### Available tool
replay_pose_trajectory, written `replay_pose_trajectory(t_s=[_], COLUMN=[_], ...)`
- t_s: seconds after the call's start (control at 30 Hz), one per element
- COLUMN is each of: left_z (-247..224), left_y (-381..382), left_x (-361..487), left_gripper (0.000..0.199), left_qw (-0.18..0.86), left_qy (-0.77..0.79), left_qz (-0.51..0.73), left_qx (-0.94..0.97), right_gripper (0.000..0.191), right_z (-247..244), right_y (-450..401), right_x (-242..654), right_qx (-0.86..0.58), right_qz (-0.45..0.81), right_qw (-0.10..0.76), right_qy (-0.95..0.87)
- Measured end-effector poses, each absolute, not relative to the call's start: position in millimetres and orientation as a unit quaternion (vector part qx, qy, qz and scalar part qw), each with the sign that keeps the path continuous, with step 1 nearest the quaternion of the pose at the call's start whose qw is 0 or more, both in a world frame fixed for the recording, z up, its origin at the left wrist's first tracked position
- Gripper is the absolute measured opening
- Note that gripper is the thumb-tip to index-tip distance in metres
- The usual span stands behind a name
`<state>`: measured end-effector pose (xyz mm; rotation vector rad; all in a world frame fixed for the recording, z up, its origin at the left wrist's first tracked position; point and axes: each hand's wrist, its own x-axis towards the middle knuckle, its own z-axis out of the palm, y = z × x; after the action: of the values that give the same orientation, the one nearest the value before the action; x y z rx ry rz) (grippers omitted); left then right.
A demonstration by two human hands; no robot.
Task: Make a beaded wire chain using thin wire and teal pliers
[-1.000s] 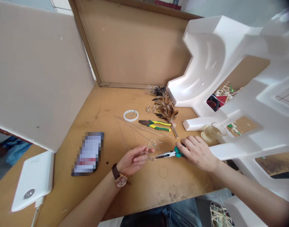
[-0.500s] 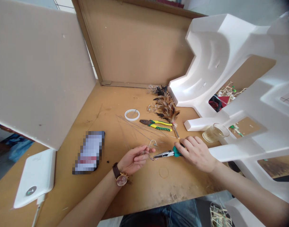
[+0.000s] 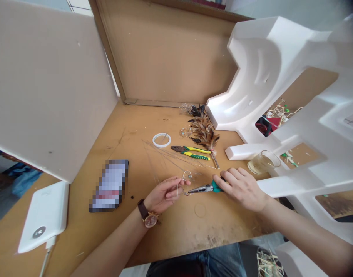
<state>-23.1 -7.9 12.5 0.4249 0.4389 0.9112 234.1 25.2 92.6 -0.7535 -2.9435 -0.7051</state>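
My left hand (image 3: 165,193), with a watch (image 3: 149,216) on its wrist, pinches a thin silvery wire (image 3: 187,173) that curves into a loop above the fingers. A small beaded or twisted part of the wire work lies at the jaws of the needle-nose pliers (image 3: 203,188); its detail is too small to make out. My right hand (image 3: 242,188) is wrapped round the teal handles of those pliers, which point left toward the left fingertips. Behind the hands lie yellow-green combination pliers (image 3: 193,152) and several loose straight wires (image 3: 161,152).
A white ring (image 3: 161,140) and a feather duster (image 3: 203,130) lie farther back. A glass (image 3: 263,162) stands right, beside white foam packing (image 3: 280,184). At left are a phone (image 3: 109,186) and a white power bank (image 3: 45,215) with a cable. Cardboard (image 3: 176,54) stands behind.
The left fingers have shifted slightly, and a straight length of wire now shows down in front of them. The pliers and right hand stay nearly in place.
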Motion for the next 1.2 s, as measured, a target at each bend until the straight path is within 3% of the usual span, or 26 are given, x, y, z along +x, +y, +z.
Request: replay_pose_trajectory(t_s=[0.27, 0.47, 0.77, 1.03, 1.2], left_z=[16, 15, 19, 21, 21], left_y=[-11, -11, -9, -10, -10], left_x=[-16, -18, -18, -22, -21], left_gripper=[0.015, 0.015, 0.021, 0.026, 0.026], left_qw=[0.762, 0.761, 0.666, 0.596, 0.511], left_qy=[0.273, 0.274, 0.375, 0.426, 0.450], left_qz=[0.470, 0.462, 0.460, 0.373, 0.356], left_qx=[0.352, 0.365, 0.451, 0.570, 0.641], right_gripper=[0.020, 0.017, 0.020, 0.019, 0.023], right_z=[112, 117, 119, 115, 113], right_y=[30, 30, 29, 28, 26], right_x=[226, 225, 230, 237, 235], right_qx=[-0.338, -0.357, -0.377, -0.377, -0.374], right_qz=[0.022, 0.083, 0.079, 0.062, 0.020], right_qw=[-0.075, -0.087, -0.092, -0.101, -0.061], right_qy=[-0.938, -0.926, -0.918, -0.919, -0.925])
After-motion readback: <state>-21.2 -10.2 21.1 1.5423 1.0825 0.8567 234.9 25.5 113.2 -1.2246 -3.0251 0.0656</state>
